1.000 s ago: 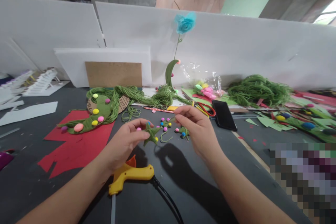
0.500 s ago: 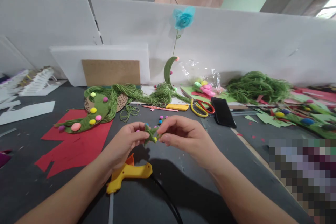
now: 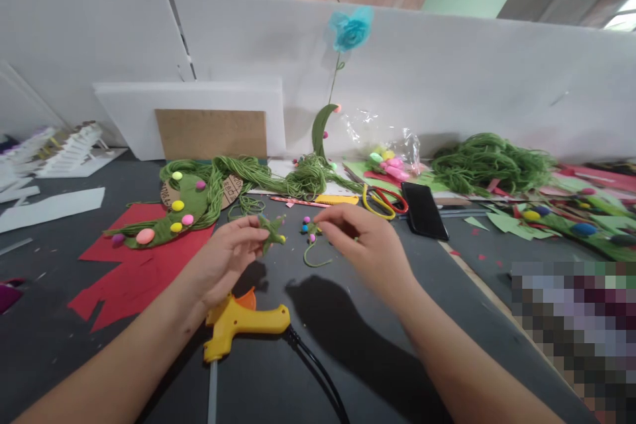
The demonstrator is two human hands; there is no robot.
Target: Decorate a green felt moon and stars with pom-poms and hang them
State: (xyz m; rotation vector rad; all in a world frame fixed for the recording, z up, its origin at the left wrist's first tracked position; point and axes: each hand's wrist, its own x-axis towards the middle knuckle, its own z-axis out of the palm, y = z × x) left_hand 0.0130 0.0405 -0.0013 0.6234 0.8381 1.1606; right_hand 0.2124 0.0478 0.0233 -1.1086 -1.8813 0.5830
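Observation:
My left hand [image 3: 226, 258] pinches a small green yarn star [image 3: 271, 230] with tiny coloured balls on it, held above the dark table. My right hand [image 3: 365, 242] hovers to the right of the star, fingers curled together over a cluster of small coloured pom-poms [image 3: 310, 229] and a loose green yarn loop [image 3: 314, 258] on the table. What the right fingertips hold, if anything, is too small to see. A yellow glue gun [image 3: 238, 324] lies below my left wrist, its black cord [image 3: 318, 377] running toward me.
A green yarn wreath with pom-poms [image 3: 179, 215] lies on red paper [image 3: 129, 271] at left. Behind are scissors [image 3: 382, 202], a black phone [image 3: 422, 211], a yellow comb [image 3: 336, 199], a bag of pom-poms [image 3: 390, 158], a heap of green yarn [image 3: 489, 162] and a blue paper flower [image 3: 350, 30].
Half a second ago both hands met on the star. Since then my right hand has drawn away to the right over the pom-poms, and my left hand lifted the star slightly.

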